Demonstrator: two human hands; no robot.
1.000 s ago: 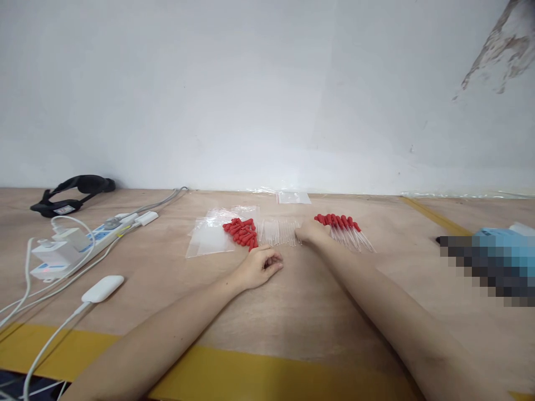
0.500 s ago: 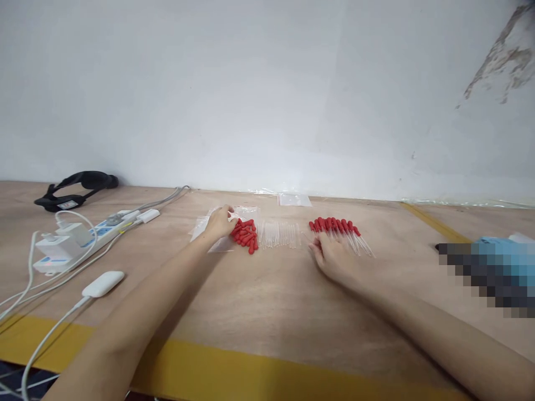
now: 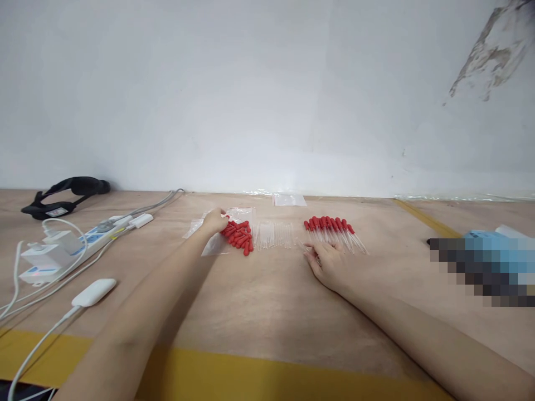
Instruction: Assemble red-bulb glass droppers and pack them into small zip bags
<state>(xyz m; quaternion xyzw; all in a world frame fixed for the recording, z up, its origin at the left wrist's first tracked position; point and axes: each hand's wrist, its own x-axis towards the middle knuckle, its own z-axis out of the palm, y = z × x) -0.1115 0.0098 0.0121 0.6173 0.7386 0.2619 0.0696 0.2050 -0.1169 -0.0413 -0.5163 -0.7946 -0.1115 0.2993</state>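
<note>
Holds the hands well apart above the table [image 3: 267, 317], both nearer its back edge than its front edge. Bends the left hand [image 3: 214, 221] over the left side of a heap of red bulbs [image 3: 239, 238], with fingertips at the outermost one; cannot tell between gripping and merely touching. Pinches a thin clear tube [image 3: 300, 243] in the right hand [image 3: 329, 263], just in front of the fanned red-bulbed droppers [image 3: 328, 224]. Between heap and droppers, a row of loose clear tubes [image 3: 273, 235]. Beneath the left hand and heap, clear plastic bags [image 3: 214, 245]; at the back edge, another small bag [image 3: 289, 200]. Toward the left of the back edge, a black headband [image 3: 71, 186]; closer to the front edge, a white power strip [image 3: 95, 238] and a rounded white device [image 3: 94, 292]. Along the front edge, yellow tape [image 3: 234, 373].
</note>
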